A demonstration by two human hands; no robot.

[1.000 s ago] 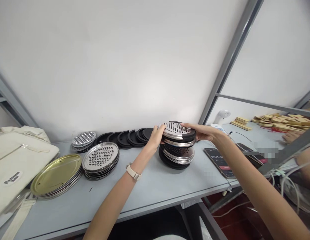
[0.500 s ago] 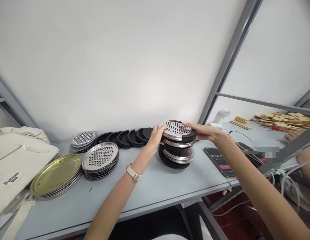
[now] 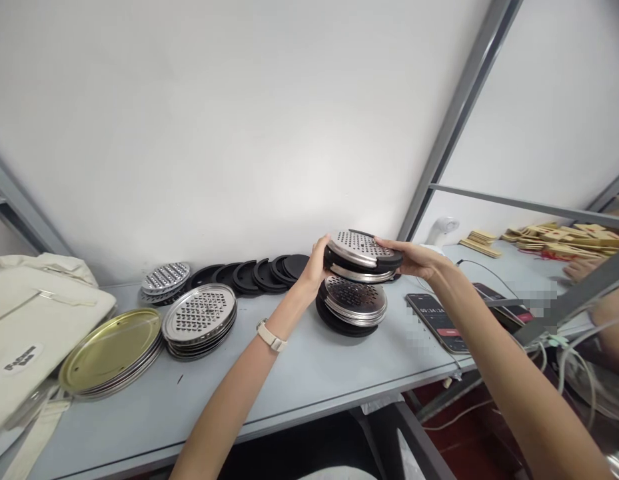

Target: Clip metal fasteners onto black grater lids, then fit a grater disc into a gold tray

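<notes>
Left hand [image 3: 316,267] and right hand [image 3: 420,261], each grip clamped on the rim, hold a grater disc set [image 3: 359,249] above a metal disc stack [image 3: 356,303]; bare worktop [image 3: 322,373] lies between stack and front edge [image 3: 349,400].

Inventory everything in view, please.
held discs: one stack, silver-black, in hands
lower discs: one stack, silver-black, below
grater discs: two stacks, silver, left
plates: one stack, gold-topped, left
black discs: one row, black, back
bag: one, cream, left
phones: two, dark, right
gadget: one, white, right
flat pieces: many, tan, right
table: one, grey, beneath
co-worker's hand: one, right
watch: one, cream, left wrist
left hand, right hand: one each, on held discs
</notes>
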